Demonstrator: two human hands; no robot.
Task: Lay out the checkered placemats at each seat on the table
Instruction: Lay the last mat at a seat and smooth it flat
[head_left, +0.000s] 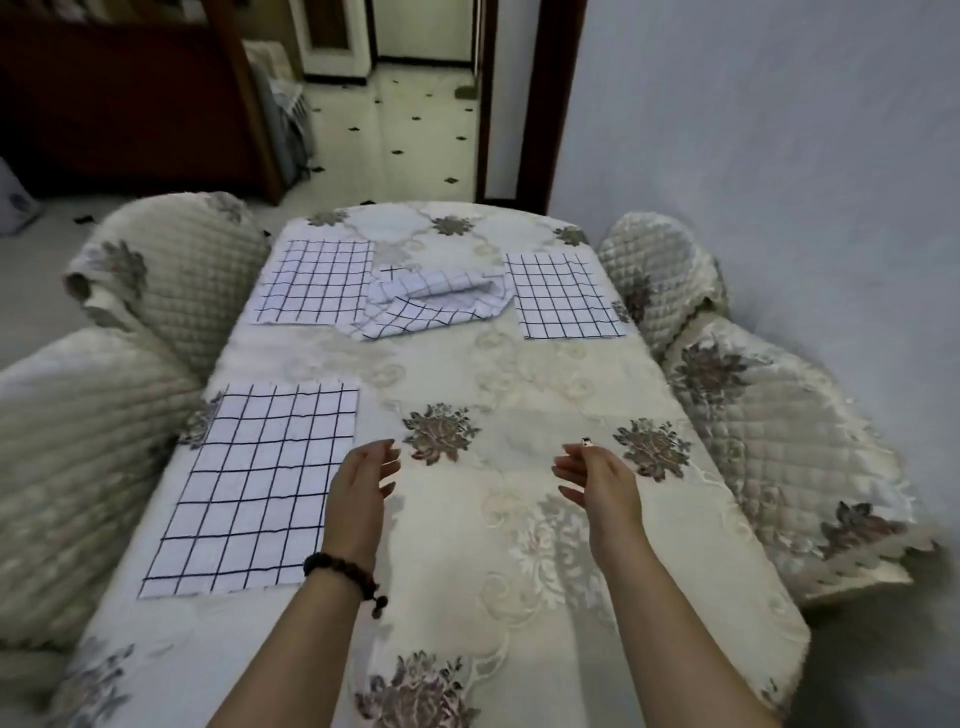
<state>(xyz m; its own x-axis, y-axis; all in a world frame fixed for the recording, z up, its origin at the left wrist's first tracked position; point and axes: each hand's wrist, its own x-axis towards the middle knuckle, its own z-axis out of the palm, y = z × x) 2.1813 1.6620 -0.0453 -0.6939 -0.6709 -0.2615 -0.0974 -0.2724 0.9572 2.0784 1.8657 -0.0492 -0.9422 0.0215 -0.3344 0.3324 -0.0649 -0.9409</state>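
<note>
With both the left hand (363, 483) and right hand (597, 480) hovering empty, fingers loosely spread, the risk was dragging the crumpled placemat (434, 304) at twelve o'clock across the desk (519, 519), disturbing its overlapped flat white dark-gridded neighbour (314, 283) at eleven.

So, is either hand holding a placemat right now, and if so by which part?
Nothing is held. The left hand and right hand hover open over the tablecloth; the crumpled placemat lies untouched at the far middle.
</note>
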